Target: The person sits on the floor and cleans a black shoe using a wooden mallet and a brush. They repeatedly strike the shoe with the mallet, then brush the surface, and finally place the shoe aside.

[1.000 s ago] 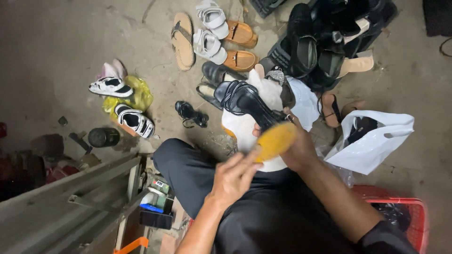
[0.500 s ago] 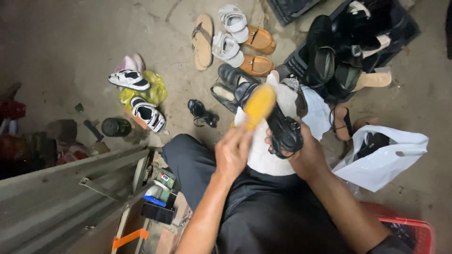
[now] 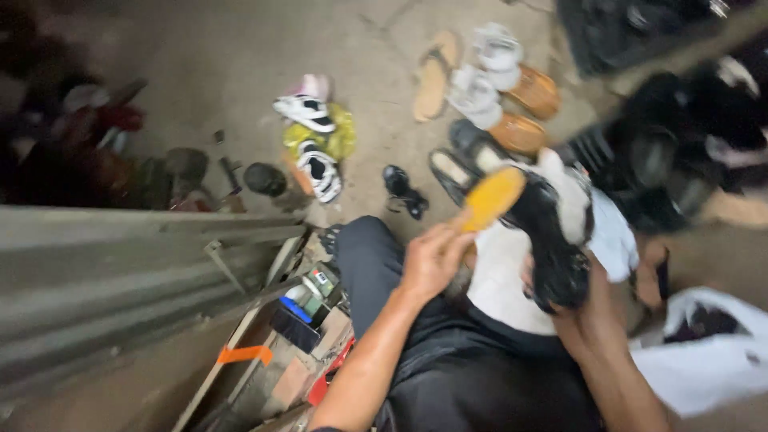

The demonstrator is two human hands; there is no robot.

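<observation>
Brush (image 3: 494, 197) in left hand (image 3: 432, 260), shoe (image 3: 548, 240) in right hand (image 3: 588, 300).

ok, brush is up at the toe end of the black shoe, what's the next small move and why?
Probably draw the yellow brush in the left hand back along the black shoe. It sits at the far end, and the right hand props the shoe over the white cloth.

We see a dim, evenly lit floor scene, heavily motion-blurred throughout, smearing worst toward the dark upper right corner.
</observation>
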